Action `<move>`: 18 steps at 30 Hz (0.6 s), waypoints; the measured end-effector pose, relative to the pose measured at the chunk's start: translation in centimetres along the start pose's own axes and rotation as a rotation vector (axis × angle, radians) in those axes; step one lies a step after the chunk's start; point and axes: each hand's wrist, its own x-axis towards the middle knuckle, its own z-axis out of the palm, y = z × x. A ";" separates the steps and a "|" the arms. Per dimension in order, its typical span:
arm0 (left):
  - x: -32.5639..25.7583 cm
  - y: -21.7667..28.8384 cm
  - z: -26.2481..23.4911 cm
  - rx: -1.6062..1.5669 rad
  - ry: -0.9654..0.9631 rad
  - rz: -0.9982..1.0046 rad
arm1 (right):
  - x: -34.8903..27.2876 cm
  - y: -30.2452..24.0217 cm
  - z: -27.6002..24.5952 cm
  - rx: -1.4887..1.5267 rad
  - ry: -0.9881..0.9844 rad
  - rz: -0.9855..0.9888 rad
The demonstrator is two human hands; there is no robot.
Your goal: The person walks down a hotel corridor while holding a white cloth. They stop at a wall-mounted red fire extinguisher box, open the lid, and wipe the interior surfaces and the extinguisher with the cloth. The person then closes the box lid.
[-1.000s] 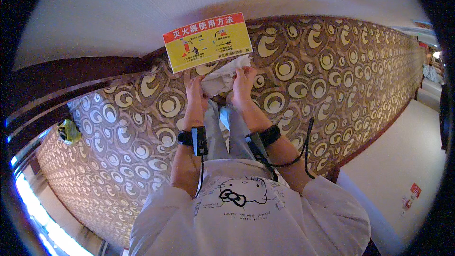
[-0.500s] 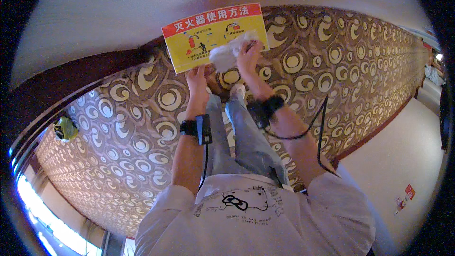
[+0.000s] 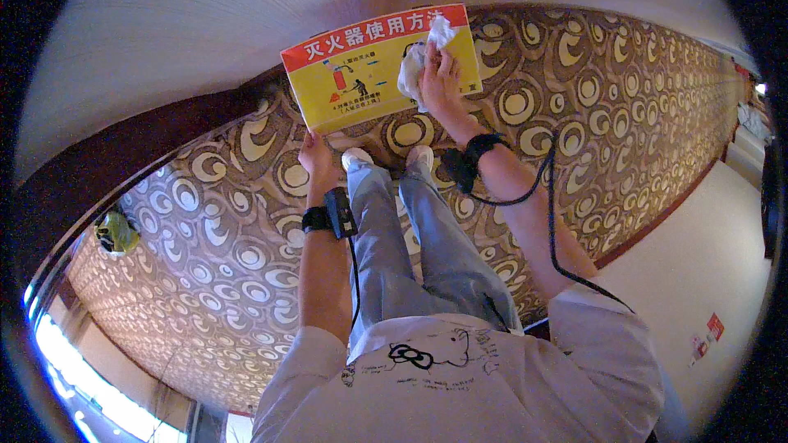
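A red-and-yellow fire extinguisher instruction sign (image 3: pixel 361 102) with small pictures is in front of me, at the top of the head view. My left hand (image 3: pixel 318 156) is closed at its lower left edge, thumb up, the other fingers partly hidden. In my right hand (image 3: pixel 442 80) is a crumpled white cloth (image 3: pixel 412 74), pressed against the right half of the sign. One end of the cloth sticks up over the red band. Part of the printing is covered by the cloth and fingers.
Patterned brown carpet (image 3: pixel 238 234) spreads below, my feet standing on it. A pale wall (image 3: pixel 205 49) with dark skirting (image 3: pixel 107 131) runs along the far left. A yellow-green bag-like object (image 3: pixel 116 232) lies at the left. Cables hang from the straps on both forearms.
My right hand has moved the cloth up and right across the sign, uncovering its lower middle. My left hand has shifted left and down along the lower edge.
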 end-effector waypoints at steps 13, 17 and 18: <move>-0.1 1.0 -1.0 -0.035 -0.003 -0.194 | 8.0 -5.8 -0.5 1.222 0.285 0.891; 0.1 1.2 -0.8 -0.100 -0.028 -0.177 | 7.7 -10.2 1.7 0.989 0.136 0.575; 0.1 1.0 -0.9 -0.160 -0.038 -0.191 | 7.7 -10.9 2.5 0.596 0.178 0.316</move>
